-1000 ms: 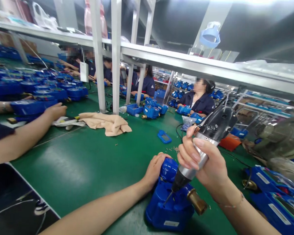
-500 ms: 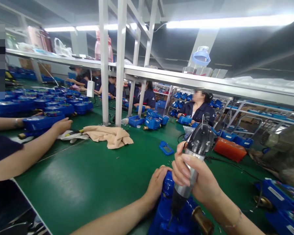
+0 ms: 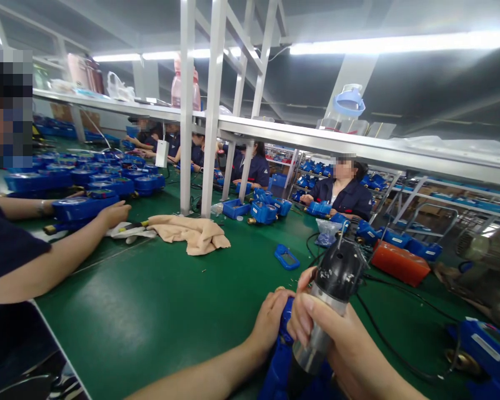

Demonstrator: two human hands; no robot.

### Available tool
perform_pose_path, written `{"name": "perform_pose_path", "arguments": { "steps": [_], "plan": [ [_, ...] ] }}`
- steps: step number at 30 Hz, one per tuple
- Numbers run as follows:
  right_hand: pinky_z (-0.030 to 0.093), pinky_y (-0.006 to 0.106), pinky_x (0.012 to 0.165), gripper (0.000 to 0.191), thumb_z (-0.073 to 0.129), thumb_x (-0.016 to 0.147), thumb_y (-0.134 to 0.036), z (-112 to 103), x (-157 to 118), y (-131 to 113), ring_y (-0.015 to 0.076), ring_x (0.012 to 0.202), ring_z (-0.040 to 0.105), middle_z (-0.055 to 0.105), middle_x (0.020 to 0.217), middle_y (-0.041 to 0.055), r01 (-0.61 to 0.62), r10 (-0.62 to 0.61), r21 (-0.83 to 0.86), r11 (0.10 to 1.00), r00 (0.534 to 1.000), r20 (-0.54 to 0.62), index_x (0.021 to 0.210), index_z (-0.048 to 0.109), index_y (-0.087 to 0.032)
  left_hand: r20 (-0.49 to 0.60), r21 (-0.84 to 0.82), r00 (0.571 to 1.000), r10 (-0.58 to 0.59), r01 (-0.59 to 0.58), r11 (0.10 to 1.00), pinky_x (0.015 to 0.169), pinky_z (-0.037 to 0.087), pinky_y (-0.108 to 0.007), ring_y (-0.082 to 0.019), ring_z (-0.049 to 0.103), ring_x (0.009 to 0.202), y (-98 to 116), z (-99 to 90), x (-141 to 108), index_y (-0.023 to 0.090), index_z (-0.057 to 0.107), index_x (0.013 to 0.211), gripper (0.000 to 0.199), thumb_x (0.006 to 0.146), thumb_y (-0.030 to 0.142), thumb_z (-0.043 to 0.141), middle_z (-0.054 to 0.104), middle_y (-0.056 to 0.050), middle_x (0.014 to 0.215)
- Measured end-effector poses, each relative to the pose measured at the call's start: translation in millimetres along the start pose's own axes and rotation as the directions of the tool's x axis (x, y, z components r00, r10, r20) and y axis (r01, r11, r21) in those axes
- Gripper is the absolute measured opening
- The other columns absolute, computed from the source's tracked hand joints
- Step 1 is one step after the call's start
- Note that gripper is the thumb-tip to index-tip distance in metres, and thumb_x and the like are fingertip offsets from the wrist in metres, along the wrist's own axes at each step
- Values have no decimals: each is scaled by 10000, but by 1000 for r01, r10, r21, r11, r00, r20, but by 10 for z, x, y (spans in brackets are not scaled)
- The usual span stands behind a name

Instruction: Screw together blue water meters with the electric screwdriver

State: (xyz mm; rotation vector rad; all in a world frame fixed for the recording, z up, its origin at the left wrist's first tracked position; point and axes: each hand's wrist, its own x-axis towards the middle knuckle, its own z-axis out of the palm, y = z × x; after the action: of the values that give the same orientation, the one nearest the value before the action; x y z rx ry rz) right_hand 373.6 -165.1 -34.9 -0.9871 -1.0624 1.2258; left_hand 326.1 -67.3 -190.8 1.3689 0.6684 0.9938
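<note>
My right hand (image 3: 323, 319) is wrapped round a silver and black electric screwdriver (image 3: 341, 269), which points down over a blue meter housing (image 3: 275, 369) at the bottom of the view. The screwdriver's tip is hidden below the frame's edge. My left hand (image 3: 273, 319) rests against the upper left end of that housing, its fingers together and curved over it. Beyond my hands, a small blue frame-shaped cover (image 3: 287, 257) lies on the green table (image 3: 162, 311).
A beige cloth (image 3: 191, 233) lies near the shelf posts. At the left, a co-worker's hands (image 3: 114, 214) hold a blue meter. An orange-red box (image 3: 400, 262), black cables and more blue meters (image 3: 485, 347) are at the right. A shelf (image 3: 295, 131) crosses above the table.
The view has shifted, so most things appear slightly further right. The screwdriver and my right hand sit lower over the housing, and the tip has passed out of view.
</note>
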Motion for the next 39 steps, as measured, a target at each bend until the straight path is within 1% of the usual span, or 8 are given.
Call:
{"name": "perform_pose_path", "arguments": {
  "steps": [2,3,5,11,15,21,33,39],
  "plan": [
    [427,261,583,298,683,859,-392,13,-34,-13,115,539,433,469,590,-49,-4,2,-13,1000,995,-96,955,476,-200,10,-13,999,36,-36,999,1008,408,-365,-246,583,1044,-18,-6,10,208,707,940,422,917,455,365,685,-63,1043],
    [426,256,580,298,683,859,-393,20,-47,-12,115,541,428,465,590,-49,-4,2,-13,1000,992,-123,958,477,-202,12,-20,999,50,-50,999,1005,409,-366,-245,583,1037,-29,-4,15,203,705,934,430,922,457,358,682,-64,1039],
    [415,248,571,309,685,856,-407,34,-60,2,111,536,411,456,589,-50,-1,1,2,1000,991,-135,962,480,-203,11,-32,998,66,-65,997,1002,410,-366,-243,584,1029,-51,5,26,198,700,918,442,931,464,347,680,-65,1022],
    [352,230,518,305,670,858,-423,33,-30,59,86,496,324,408,579,-63,-1,4,59,998,998,-60,939,480,-198,0,-46,996,90,-90,995,1018,394,-356,-230,578,1020,-56,19,21,206,699,910,436,946,448,338,675,-51,1012],
    [335,226,507,273,653,872,-401,21,-19,81,77,478,279,385,564,-70,11,-8,81,997,999,-36,924,474,-202,-15,-55,995,94,-95,994,964,412,-351,-227,565,989,-20,17,-4,201,710,910,434,957,430,344,663,-45,959],
    [341,230,506,249,638,884,-384,1,-9,131,78,468,290,395,566,-65,22,-20,110,994,1000,-21,897,468,-203,-33,-74,995,98,-100,992,940,400,-349,-220,551,958,-28,16,-5,198,714,897,415,962,405,360,643,-41,916],
    [330,220,493,204,635,882,-319,-21,34,73,72,458,274,401,559,-71,44,-46,126,991,999,12,872,464,-209,-17,-103,995,99,-100,990,968,397,-362,-225,562,987,-104,26,27,202,702,910,411,968,421,360,653,-46,960],
    [342,219,489,186,625,884,-308,-68,70,92,72,437,308,424,559,-64,57,-63,136,989,997,42,865,475,-198,-4,-91,994,107,-107,990,985,399,-364,-225,567,1005,-111,22,33,200,701,928,406,958,421,362,662,-48,989]
  ]
}}
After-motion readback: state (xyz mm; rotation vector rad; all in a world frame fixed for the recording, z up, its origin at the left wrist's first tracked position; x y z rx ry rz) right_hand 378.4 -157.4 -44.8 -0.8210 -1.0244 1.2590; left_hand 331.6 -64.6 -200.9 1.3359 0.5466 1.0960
